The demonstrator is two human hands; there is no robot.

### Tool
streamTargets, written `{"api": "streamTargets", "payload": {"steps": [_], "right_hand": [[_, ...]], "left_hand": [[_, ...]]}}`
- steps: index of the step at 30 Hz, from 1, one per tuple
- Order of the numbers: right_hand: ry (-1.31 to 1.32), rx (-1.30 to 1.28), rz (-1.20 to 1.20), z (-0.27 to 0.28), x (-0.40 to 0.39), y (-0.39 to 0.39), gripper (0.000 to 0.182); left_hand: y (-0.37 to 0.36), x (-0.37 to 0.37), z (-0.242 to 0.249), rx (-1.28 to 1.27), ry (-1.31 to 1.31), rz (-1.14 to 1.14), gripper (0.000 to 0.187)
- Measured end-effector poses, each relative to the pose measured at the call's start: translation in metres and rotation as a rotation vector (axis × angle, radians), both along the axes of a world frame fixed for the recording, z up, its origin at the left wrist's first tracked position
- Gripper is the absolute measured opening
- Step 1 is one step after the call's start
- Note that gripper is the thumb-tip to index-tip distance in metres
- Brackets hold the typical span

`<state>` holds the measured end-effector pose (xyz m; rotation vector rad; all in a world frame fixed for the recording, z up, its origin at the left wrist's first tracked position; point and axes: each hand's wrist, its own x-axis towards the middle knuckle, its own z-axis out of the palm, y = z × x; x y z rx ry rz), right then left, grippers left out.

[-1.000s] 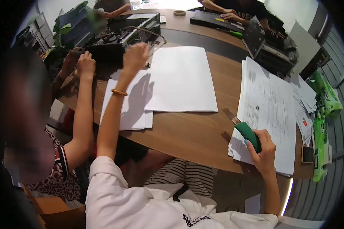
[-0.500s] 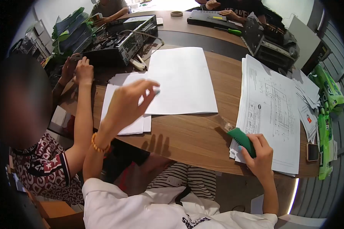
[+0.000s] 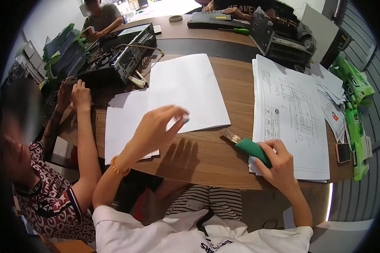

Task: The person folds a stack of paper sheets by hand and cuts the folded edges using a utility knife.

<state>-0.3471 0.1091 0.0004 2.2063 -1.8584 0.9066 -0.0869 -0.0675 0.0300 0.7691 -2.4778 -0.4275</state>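
My right hand (image 3: 279,165) is wrapped round the green handle of a tool (image 3: 253,151). Its short brownish, metallic-looking end points up and left over the wood; I cannot tell which kind of tool it is. Beside and beneath this hand lies a thick stack of printed sheets (image 3: 289,114) with a line diagram. My left hand (image 3: 158,126), wearing a bead bracelet (image 3: 119,167), hovers at the near edge of the blank white paper (image 3: 183,90). Its fingers are bent and apart from the thumb, with nothing in them. More white sheets (image 3: 121,120) lie left of it.
An opened computer case (image 3: 124,67) with a cable stands back left, near a neighbour's hands (image 3: 79,95). On the right are a phone (image 3: 343,152), green packets (image 3: 355,84) and loose papers. Behind lie a tape roll (image 3: 175,18), a green screwdriver (image 3: 241,31) and dark metal equipment (image 3: 283,44).
My left hand has moved right and down, nearer the table's front. The green-handled tool, still in my right hand, has shifted slightly left. The whole view has turned a little.
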Motion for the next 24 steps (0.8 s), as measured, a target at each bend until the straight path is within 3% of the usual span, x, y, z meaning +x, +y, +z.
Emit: {"api": "streamTargets", "payload": {"steps": [3,5,7,8,12,16,18,20,21,24], "right_hand": [[0.007,-0.008,-0.017,0.0,0.006,-0.004,0.032],[0.013,-0.008,-0.027,-0.001,0.008,-0.005,0.032],[0.0,-0.01,-0.049,-0.004,0.01,-0.006,0.031],[0.001,-0.009,-0.054,-0.004,0.011,-0.006,0.031],[0.009,-0.014,-0.068,-0.006,0.011,-0.008,0.031],[0.008,-0.003,-0.065,0.0,0.012,-0.005,0.028],[-0.037,0.04,-0.009,0.017,0.004,-0.001,0.03],[0.074,0.144,0.026,0.046,-0.02,-0.002,0.039],[0.185,0.241,-0.037,0.073,-0.033,-0.004,0.036],[0.376,-0.054,-0.077,0.13,-0.065,-0.012,0.032]], "left_hand": [[-0.031,-0.037,-0.022,-0.14,0.052,0.012,0.027],[-0.042,-0.061,-0.031,-0.038,-0.008,0.031,0.038],[-0.05,-0.077,-0.048,-0.237,-0.072,0.056,0.045],[-0.054,-0.08,-0.052,-0.171,-0.153,0.046,0.05],[-0.055,-0.084,-0.068,-0.265,-0.198,0.056,0.052],[-0.054,-0.082,-0.073,-0.146,-0.15,0.067,0.051],[-0.056,-0.077,-0.07,-0.148,-0.009,0.053,0.05],[-0.057,-0.072,-0.065,-0.161,0.106,0.049,0.048],[-0.057,-0.067,-0.06,-0.185,0.119,0.054,0.048],[-0.051,-0.052,-0.051,-0.219,0.059,0.084,0.049]]}}
